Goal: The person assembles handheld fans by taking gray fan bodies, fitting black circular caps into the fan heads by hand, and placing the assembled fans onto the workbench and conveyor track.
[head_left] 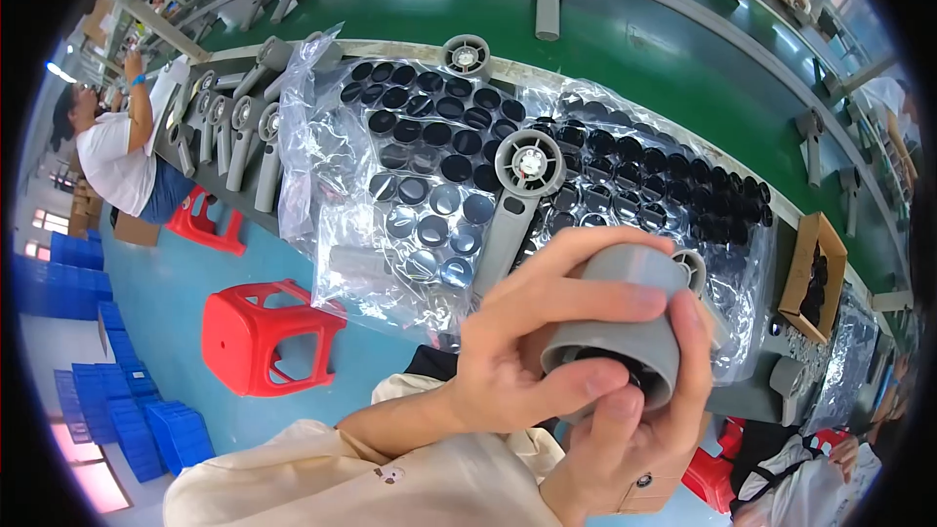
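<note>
Close in front of me, my left hand (517, 346) wraps round a grey hair dryer housing (625, 327), its fingers over the top and its thumb at the open rim. From below, my right hand (634, 429) grips the same housing, fingers up its right side and thumb at the mouth. A dark part (620, 368) shows inside the mouth; the thumbs partly hide it. Just beyond, a grey hair dryer body (530, 164) with a spoked ring lies over rows of round black caps (429, 137) on clear plastic sheets. Another spoked ring (689, 271) peeks out behind the housing.
More grey hair dryer bodies (242, 117) line the bench at left. A cardboard box (813, 278) holding black parts stands at right. Beyond runs a green conveyor (644, 49) carrying a grey body (548, 5). Red stools (239, 342) stand on the floor; a co-worker (122, 146) is at left.
</note>
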`<state>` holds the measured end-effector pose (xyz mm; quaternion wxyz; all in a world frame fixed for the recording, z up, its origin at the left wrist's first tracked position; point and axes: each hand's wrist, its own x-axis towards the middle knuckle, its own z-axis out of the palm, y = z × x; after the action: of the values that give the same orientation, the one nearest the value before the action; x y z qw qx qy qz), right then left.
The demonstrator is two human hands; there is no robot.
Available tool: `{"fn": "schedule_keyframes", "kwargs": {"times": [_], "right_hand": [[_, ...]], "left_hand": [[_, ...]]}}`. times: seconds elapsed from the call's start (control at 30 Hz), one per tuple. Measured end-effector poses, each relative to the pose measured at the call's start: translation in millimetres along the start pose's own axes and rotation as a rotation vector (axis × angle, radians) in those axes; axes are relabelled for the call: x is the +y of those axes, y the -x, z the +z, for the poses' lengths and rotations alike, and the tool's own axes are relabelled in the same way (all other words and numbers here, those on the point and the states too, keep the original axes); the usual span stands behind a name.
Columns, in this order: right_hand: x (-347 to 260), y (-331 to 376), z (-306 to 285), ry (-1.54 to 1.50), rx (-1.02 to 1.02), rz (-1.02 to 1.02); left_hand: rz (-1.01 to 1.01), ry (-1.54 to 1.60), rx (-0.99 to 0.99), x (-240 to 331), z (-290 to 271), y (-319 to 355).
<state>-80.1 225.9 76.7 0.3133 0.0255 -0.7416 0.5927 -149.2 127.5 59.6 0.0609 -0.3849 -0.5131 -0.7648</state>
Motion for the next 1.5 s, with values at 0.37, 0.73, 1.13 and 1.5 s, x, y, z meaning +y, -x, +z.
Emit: {"fn": "schedule_keyframes", "kwargs": {"times": [0.37,0.73,1.13,1.5], "right_hand": [[21.9,-12.9,-24.3,-0.215,-0.119,-0.135],[6.0,3.9,2.8,-0.228,0.369,0.005],[7.6,-4.7,3.4,-0.090,0.031,0.099],[-13.0,-22.0,-27.3,0.221,-0.327,-0.120]], "left_hand": [[-0.105,-0.416,-0.191,41.0,-1.3,-18.1],[0.085,-0.231,-0.172,22.6,4.6,-8.0],[-0.463,0.385,0.398,23.7,19.5,21.3],[-0.159,0.062,-0.053,16.0,-9.7,-5.9]]}}
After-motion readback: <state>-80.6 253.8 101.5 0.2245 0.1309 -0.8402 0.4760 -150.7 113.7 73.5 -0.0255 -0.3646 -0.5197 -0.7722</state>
